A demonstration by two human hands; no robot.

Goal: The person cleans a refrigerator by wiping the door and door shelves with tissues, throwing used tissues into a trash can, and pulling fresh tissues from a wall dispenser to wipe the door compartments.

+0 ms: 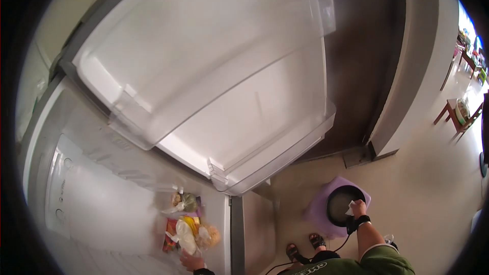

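Observation:
My right hand [359, 207] is closed on a small white cloth [351, 208], held over a dark round basin [340, 217]. The basin rests on a lilac plastic stool [320, 208] on the floor. Low in the view, my left hand [192, 261] is at the lower edge of the refrigerator compartment [109, 198], close to a white plastic bag [185, 237]. Its fingers look apart and I see nothing in them. Beside that bag lie a red packet [170, 235], a pale orange bag [210, 236] and a bag of greenish food [189, 202].
The refrigerator door [249, 97] stands wide open, with clear plastic door shelves [280, 147] projecting from it. A wall corner [402, 97] rises to the right of a dark panel. Farther off is a wooden chair [458, 114]. My sandalled feet [305, 244] are near the stool.

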